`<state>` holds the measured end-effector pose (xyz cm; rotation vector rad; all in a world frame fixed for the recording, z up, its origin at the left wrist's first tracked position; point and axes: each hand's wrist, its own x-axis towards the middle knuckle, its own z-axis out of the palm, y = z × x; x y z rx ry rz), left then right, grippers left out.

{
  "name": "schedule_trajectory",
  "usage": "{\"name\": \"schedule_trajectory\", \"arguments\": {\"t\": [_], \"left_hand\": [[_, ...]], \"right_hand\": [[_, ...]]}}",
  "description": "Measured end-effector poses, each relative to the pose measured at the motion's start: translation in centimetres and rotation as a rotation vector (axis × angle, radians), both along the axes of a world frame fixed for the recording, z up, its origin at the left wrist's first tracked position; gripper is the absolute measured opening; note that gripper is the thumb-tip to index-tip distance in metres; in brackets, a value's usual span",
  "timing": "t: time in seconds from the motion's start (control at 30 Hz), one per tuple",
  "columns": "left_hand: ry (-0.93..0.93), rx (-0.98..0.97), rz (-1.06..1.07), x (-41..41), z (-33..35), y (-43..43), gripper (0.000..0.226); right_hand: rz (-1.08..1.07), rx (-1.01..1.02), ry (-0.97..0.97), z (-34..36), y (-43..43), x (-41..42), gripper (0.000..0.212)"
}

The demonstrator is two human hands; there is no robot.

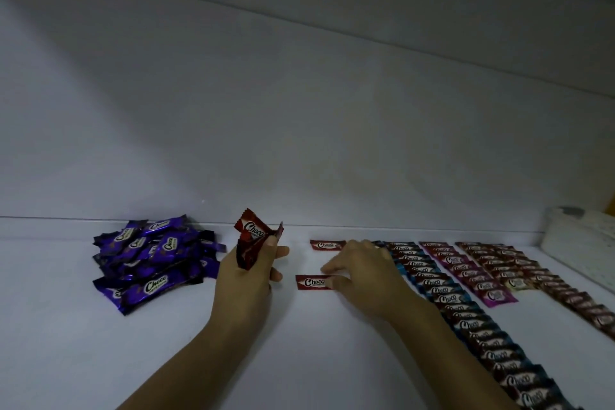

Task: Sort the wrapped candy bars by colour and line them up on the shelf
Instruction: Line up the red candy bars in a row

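Observation:
My left hand [248, 271] grips a small bunch of red candy bars [253, 236], held upright above the white shelf [299, 343]. My right hand [361, 271] pinches the right end of a red bar [311, 282] lying flat on the shelf. A second red bar [326, 245] lies flat just behind it. A loose pile of purple bars [153, 260] sits to the left. To the right run lined-up rows: a long blue row [466, 319], a shorter pink row [466, 271] and a red-brown row [545, 280].
A white ribbed container [580, 240] stands at the far right against the back wall. One cream-coloured bar [517, 283] lies between the pink and red-brown rows. The white wall rises right behind the shelf.

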<state>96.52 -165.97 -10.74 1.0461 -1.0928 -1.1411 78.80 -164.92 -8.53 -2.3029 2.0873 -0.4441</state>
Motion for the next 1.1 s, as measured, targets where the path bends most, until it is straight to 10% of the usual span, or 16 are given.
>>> {"name": "schedule_trajectory", "arguments": {"t": [1.1], "left_hand": [[0.026, 0.021, -0.031, 0.1, 0.0, -0.2, 0.022]], "right_hand": [[-0.139, -0.191, 0.205, -0.6, -3.6, 0.3, 0.039]]}}
